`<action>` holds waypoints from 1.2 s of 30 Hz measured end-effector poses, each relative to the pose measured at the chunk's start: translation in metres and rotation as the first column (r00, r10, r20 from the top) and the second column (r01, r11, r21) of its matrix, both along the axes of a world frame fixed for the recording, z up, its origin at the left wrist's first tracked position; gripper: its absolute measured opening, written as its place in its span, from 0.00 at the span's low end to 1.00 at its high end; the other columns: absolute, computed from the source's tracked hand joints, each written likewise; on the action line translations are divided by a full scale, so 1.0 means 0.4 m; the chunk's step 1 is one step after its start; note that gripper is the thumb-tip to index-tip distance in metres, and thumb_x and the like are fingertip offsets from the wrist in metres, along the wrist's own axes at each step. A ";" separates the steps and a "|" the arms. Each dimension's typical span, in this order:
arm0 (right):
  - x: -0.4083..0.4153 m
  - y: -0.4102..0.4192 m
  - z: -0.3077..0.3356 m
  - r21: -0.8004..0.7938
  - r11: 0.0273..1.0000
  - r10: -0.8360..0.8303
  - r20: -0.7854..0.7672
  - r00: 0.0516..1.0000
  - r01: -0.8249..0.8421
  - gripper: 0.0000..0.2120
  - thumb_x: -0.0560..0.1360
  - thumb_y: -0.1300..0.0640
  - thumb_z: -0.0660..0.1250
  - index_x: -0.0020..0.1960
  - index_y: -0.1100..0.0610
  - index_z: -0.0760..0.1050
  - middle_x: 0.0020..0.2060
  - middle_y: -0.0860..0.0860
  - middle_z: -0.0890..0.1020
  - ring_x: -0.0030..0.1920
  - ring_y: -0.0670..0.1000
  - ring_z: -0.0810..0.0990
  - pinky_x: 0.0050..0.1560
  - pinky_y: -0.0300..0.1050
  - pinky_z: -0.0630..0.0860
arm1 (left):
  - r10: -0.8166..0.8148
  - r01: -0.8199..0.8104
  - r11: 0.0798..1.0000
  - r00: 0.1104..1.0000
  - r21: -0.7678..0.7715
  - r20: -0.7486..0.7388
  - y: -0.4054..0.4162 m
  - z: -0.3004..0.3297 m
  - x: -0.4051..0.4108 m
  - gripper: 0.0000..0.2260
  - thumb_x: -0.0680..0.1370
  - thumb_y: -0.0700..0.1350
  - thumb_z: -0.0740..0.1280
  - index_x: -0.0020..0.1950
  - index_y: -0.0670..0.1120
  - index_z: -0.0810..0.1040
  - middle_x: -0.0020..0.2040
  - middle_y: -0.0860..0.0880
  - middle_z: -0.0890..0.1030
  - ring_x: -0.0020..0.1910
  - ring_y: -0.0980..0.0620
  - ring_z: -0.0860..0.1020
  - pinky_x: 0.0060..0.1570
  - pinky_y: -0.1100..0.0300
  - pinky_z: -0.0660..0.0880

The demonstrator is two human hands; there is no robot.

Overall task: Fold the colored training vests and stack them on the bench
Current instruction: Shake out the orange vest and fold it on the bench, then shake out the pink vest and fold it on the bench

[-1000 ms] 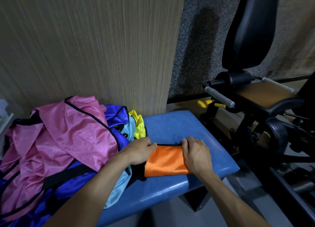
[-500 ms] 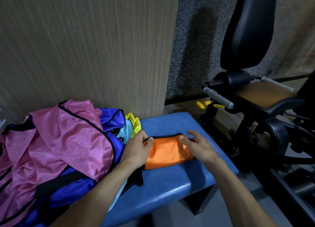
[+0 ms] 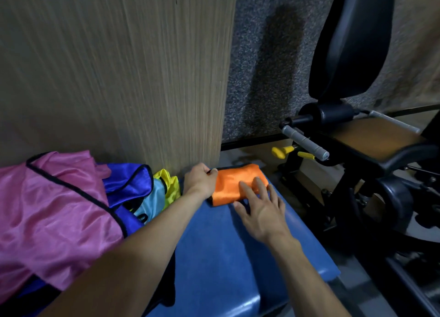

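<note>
The folded orange vest [image 3: 234,185] lies at the far end of the blue table [image 3: 228,257], by the wood panel [image 3: 119,66]. The left hand [image 3: 200,181] pinches its left edge; the right hand [image 3: 262,207] rests straight fingers [image 3: 247,190] on its near right part.

wood-grain wall panel [image 3: 119,78], black gym machine [image 3: 352,131]

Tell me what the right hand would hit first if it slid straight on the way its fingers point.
The right hand already touches the folded orange vest; beyond it, probably the wood-grain wall panel, though depth is unclear.
</note>
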State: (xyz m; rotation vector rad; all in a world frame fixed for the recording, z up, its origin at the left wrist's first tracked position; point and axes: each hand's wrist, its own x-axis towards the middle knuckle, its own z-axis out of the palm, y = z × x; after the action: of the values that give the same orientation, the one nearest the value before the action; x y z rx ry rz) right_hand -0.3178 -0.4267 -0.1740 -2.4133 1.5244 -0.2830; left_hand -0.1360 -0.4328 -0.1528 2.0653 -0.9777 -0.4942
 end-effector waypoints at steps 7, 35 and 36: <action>0.024 -0.077 -0.026 0.008 0.999 -0.046 -0.011 0.999 0.046 0.28 0.84 0.38 0.50 0.82 0.40 0.48 0.82 0.49 0.42 0.81 0.60 0.39 0.79 0.62 0.46 | -0.066 0.066 0.998 0.992 -0.007 -0.109 -0.071 -0.015 0.030 0.17 0.82 0.58 0.62 0.50 0.45 0.79 0.48 0.45 0.84 0.50 0.42 0.82 0.52 0.49 0.79; 0.261 0.311 0.122 0.013 0.865 0.460 0.376 0.804 -0.502 0.26 0.75 0.39 0.62 0.67 0.52 0.78 0.61 0.48 0.81 0.62 0.48 0.78 0.64 0.36 0.68 | -0.009 0.165 0.970 0.758 -0.180 0.652 0.706 0.196 0.331 0.08 0.74 0.40 0.74 0.49 0.52 0.83 0.44 0.58 0.80 0.42 0.59 0.77 0.46 0.58 0.75; 0.268 0.329 0.126 0.024 0.865 0.451 0.399 0.798 -0.501 0.25 0.75 0.40 0.64 0.67 0.52 0.78 0.60 0.47 0.81 0.61 0.48 0.78 0.64 0.37 0.69 | -0.028 0.169 0.973 0.761 -0.156 0.649 0.724 0.198 0.343 0.09 0.73 0.40 0.75 0.49 0.53 0.83 0.44 0.59 0.79 0.42 0.60 0.76 0.47 0.57 0.76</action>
State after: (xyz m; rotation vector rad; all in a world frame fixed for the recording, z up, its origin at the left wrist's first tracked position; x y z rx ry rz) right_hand -0.2105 -0.2952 -0.1235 -2.3603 0.7086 -0.4910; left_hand 0.0011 -0.1433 -0.0736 2.0222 -1.4699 0.3056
